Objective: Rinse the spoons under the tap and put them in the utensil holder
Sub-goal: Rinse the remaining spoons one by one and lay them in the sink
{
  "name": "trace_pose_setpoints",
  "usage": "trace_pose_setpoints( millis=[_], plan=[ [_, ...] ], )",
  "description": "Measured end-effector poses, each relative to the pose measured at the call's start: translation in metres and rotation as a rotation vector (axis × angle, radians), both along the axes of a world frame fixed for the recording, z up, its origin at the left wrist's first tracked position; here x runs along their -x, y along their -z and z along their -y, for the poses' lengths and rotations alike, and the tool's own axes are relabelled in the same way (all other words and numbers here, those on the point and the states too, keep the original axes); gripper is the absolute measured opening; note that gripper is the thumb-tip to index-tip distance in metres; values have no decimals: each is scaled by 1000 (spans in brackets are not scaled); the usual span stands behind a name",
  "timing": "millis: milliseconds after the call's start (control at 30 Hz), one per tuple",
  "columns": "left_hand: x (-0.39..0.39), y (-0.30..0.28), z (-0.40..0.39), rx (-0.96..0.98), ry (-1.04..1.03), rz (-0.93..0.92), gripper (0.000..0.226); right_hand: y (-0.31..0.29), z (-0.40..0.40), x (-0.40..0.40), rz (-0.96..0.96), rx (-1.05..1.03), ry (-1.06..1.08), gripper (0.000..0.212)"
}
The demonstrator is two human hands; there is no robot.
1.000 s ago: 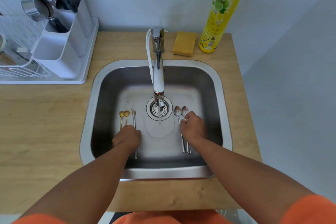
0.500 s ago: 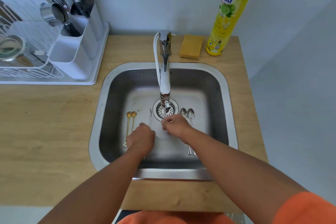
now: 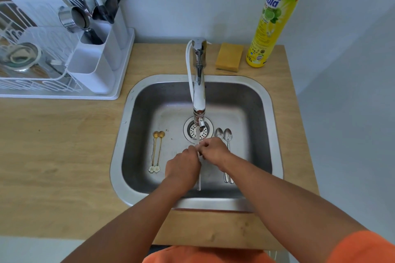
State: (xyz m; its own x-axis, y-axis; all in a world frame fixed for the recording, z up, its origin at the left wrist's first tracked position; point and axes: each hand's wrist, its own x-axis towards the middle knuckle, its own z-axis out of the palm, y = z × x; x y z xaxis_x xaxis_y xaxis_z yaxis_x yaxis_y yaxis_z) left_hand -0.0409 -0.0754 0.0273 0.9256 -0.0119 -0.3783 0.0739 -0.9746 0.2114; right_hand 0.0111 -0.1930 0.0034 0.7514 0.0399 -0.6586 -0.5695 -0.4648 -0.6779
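Observation:
Water runs from the tap (image 3: 199,100) into the steel sink (image 3: 265,113). My left hand (image 3: 183,166) and my right hand (image 3: 213,150) meet under the stream, both closed on one silver spoon (image 3: 199,179) whose handle sticks out below them. Two gold spoons (image 3: 157,149) with flower ends lie on the sink floor to the left. Two silver spoons (image 3: 227,136) lie to the right, partly under my right wrist. The white utensil holder (image 3: 94,66) stands on the drying rack at the back left, with forks and spoons in its rear compartment.
A yellow sponge (image 3: 229,57) and a green-and-yellow dish soap bottle (image 3: 271,19) stand behind the sink at the right. The white wire dish rack (image 3: 32,66) with bowls and a strainer fills the far left. The drain (image 3: 197,129) sits under the tap.
My left hand lifted the silver spoon from beside the gold ones and brought it to the stream. My right hand left the two silver spoons and joined it at the centre.

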Motion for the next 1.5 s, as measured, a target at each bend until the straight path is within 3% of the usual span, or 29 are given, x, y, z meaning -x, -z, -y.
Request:
trace_pose_setpoints(
  millis=[200,333,433,800,1000,1200,1500],
  plan=[
    [-15,-2,-6,173,-169,-76,19,-10,19,2,34,-6,-88,18],
    [-38,-6,-9,691,-559,-219,16,-19,26,5,29,-33,-129,15],
    [-46,-9,-9,871,-698,-248,8,-23,29,8,26,-77,-143,12],
    [-42,-3,4,945,-896,-80,17,-32,42,15,75,-62,-216,16],
    [-32,0,4,1047,-931,-47,2,-36,41,12,110,-40,-238,19],
    [-35,-8,11,1113,-1044,-49,14,-35,39,15,140,-51,-254,21],
    [-28,-5,16,1040,-906,45,17,-30,46,15,147,-96,-196,15]
  ],
)
